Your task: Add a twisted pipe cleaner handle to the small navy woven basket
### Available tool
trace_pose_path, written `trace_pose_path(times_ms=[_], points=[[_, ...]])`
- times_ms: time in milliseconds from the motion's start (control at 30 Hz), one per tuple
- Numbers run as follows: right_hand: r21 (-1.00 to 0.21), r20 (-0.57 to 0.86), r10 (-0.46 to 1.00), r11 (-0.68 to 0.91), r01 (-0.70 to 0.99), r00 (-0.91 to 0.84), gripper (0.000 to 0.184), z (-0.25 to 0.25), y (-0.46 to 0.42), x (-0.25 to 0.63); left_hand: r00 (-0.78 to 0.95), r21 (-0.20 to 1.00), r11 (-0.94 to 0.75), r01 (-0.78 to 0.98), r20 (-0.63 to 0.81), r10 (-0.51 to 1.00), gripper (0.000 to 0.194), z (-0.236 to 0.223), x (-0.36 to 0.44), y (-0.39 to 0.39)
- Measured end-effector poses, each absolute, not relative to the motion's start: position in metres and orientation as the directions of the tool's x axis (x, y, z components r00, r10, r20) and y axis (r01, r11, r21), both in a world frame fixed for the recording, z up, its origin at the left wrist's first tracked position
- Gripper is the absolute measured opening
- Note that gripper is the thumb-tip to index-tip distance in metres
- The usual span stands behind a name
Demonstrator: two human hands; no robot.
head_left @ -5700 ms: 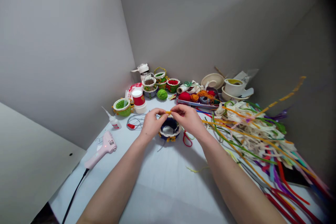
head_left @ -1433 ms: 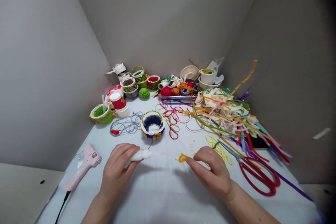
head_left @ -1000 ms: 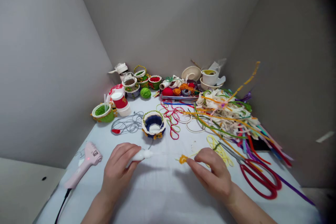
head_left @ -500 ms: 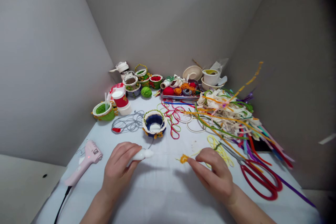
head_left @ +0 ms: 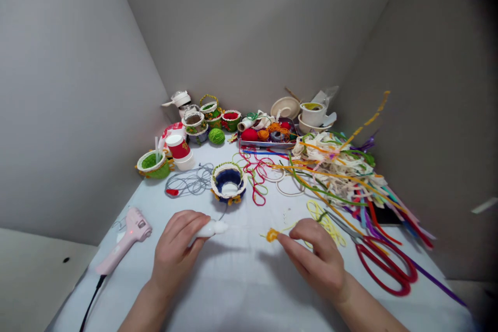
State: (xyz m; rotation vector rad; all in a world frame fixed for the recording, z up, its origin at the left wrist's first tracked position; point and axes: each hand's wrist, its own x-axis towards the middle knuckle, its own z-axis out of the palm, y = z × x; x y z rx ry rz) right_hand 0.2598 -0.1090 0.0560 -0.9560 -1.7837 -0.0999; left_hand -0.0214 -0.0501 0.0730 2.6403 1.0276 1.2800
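My left hand (head_left: 179, 244) is wrapped round a small white glue bottle (head_left: 212, 229), tipped on its side with its thin clear nozzle pointing right. Pinched in the fingertips of my right hand (head_left: 317, 257) is a small orange yarn flower (head_left: 271, 235), with a thin strand sticking out to its left. The nozzle tip is faint and ends near the flower; whether they touch I cannot tell. Beyond both hands stands a dark blue yarn basket (head_left: 229, 183) with a white rim, a green twisted edging and orange trim low on its front.
A pink glue gun (head_left: 126, 241) lies at left, its light lit. Red-handled scissors (head_left: 387, 264) and yellow yarn (head_left: 327, 223) lie at right, below a heap of cords (head_left: 338, 171). Behind are a green basket (head_left: 153, 165), red-white cups (head_left: 179, 150) and a yarn tray (head_left: 268, 144).
Earlier both hands worked together on something orange above the blue basket. The left has since taken the glue bottle, and both hands came nearer to me. Over the last second they hold almost still.
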Motion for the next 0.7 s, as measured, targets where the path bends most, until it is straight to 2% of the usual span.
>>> trace_pose_path(times_ms=[233,533,700], points=[[-0.312,0.836,0.526,0.691,0.653,-0.156,0.025,0.0549,-0.1089,0.2607,0.439,0.301,-0.781,0.547,0.692,0.574,0.032,0.0739,-0.0197,-0.0493],[-0.41,0.809,0.582,0.66,0.629,-0.082,0.018,0.0594,-0.1089,0.2586,0.433,0.292,-0.779,0.555,0.698,0.57,0.031,0.0746,-0.0204,-0.0497],[-0.35,0.832,0.542,0.676,0.649,-0.115,0.021,0.0604,-0.1087,0.2591,0.428,0.301,-0.773,0.559,0.693,0.58,0.03,0.0759,-0.0193,-0.0497]])
